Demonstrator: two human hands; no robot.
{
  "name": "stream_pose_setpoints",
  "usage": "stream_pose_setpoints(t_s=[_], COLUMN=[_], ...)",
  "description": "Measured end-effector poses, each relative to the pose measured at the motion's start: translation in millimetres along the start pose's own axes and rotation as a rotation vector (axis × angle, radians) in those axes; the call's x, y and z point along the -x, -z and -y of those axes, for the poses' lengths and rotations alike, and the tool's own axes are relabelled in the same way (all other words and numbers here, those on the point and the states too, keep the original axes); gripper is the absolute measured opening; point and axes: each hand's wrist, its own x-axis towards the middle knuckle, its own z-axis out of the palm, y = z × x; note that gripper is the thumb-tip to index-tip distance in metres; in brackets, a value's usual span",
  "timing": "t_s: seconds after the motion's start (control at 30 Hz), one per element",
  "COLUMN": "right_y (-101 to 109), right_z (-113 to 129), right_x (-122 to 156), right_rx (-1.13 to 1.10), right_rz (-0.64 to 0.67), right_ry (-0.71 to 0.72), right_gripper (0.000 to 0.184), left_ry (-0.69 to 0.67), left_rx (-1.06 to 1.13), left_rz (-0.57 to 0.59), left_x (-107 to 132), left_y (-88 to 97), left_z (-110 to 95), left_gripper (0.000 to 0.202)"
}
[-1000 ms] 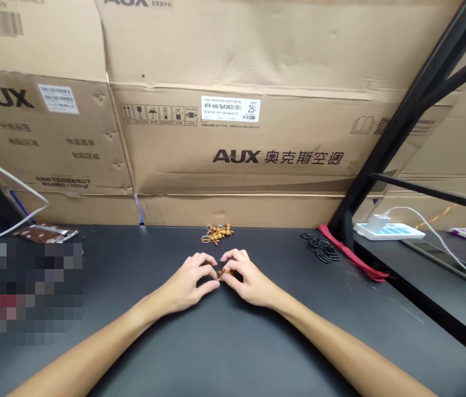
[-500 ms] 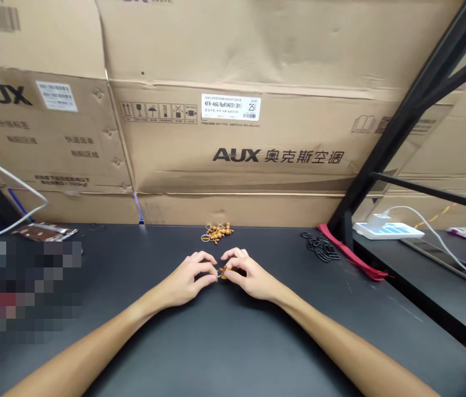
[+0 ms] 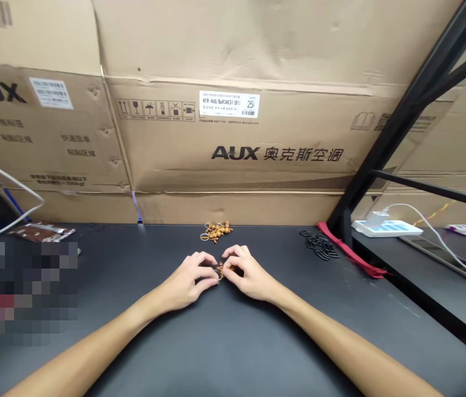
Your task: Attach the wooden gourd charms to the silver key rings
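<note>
- At the far left, a white cable (image 3: 5, 190) runs down over the black tabletop (image 3: 299, 320), and a brown foil packet (image 3: 42, 232) lies near the back edge. A pixelated patch hides whatever sits in front of it.
- Behind the table stands a flattened AUX cardboard carton (image 3: 233, 154).
- Your left hand (image 3: 185, 275) is narrow, its fingertips curled in on the small wooden bead charm (image 3: 220, 270).
- That charm sits between your two hands, just above the tabletop. Your fingers cover much of it, so you cannot tell its exact shape.
- Your right hand (image 3: 247, 274) is just as narrow, and its fingertips meet the charm from the other side.
- Straight ahead, a cluster of wooden gourd beads (image 3: 216, 232) with a metal ring lies near the back edge, well apart from your hands.
- To the right lie black plastic loops (image 3: 319, 246), then a red strap (image 3: 351, 252) and a white power strip (image 3: 385, 228).
- The step in hand looks like two-handed fingertip work on the charm. It seems to call for a steady, close pinch from both hands.
</note>
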Motion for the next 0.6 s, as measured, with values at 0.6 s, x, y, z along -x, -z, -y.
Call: stream_pose_setpoints(t_s=[0.6], right_y=[-1.0], right_z=[4.9], right_x=[0.3], right_rx=[0.107], right_rz=[-0.026], right_ry=[0.04], right_gripper=[0.013], left_ry=[-0.011], left_rx=[-0.073], left_rz=[-0.094], left_x=[1.2], left_y=[-5.4], left_z=[1.9], left_gripper=[0.022])
